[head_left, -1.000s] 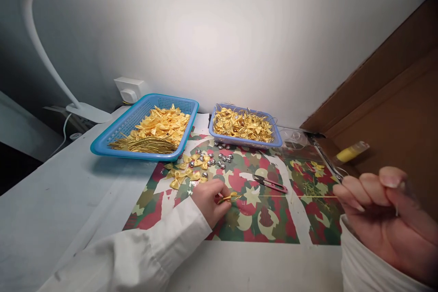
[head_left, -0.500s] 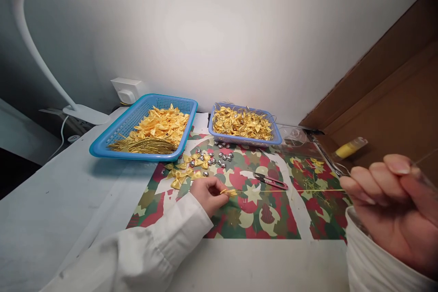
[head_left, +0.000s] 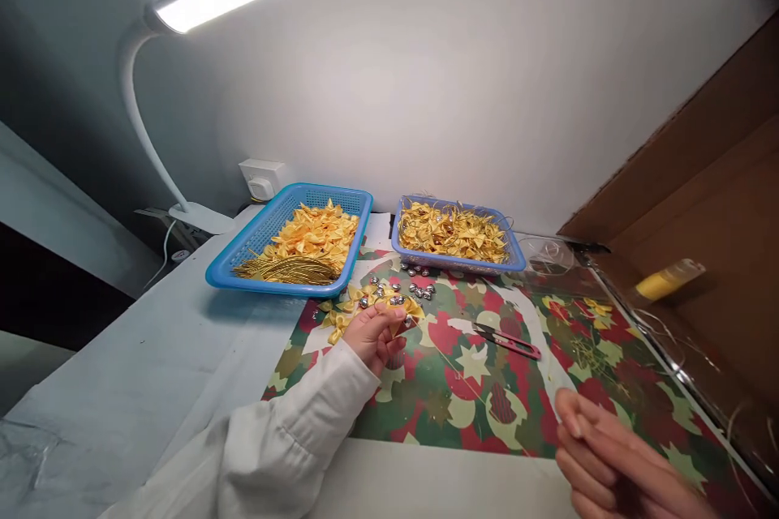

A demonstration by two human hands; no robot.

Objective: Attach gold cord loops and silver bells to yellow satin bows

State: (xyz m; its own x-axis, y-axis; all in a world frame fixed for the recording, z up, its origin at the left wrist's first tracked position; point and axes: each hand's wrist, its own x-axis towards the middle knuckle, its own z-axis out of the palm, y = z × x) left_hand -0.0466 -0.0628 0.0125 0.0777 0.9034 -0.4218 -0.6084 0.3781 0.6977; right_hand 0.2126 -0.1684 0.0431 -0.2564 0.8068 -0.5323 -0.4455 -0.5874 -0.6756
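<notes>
My left hand [head_left: 376,334] is closed in a pinch on a small yellow ribbon bow [head_left: 406,309], held just above the red and green patterned mat [head_left: 487,413]. A thin gold thread [head_left: 454,361] runs from the bow toward my right hand [head_left: 608,462] at the lower right. That hand is blurred, its fingers pressed together on the thread's end. Loose yellow bows [head_left: 341,318] and silver beads [head_left: 419,289] lie just beyond my left hand. Red thread snips [head_left: 508,340] rest on the mat between my hands.
A large blue basket [head_left: 243,280] holds yellow bows and gold threads; a smaller basket [head_left: 456,263] holds finished bows. A desk lamp [head_left: 182,211] and wall socket [head_left: 261,178] stand at the back left. A cardboard box with a yellow spool [head_left: 666,280] borders the right.
My left hand has lifted the bow and drawn it back toward the beads. My right hand has dropped from the upper right to the lower right. The view has tilted.
</notes>
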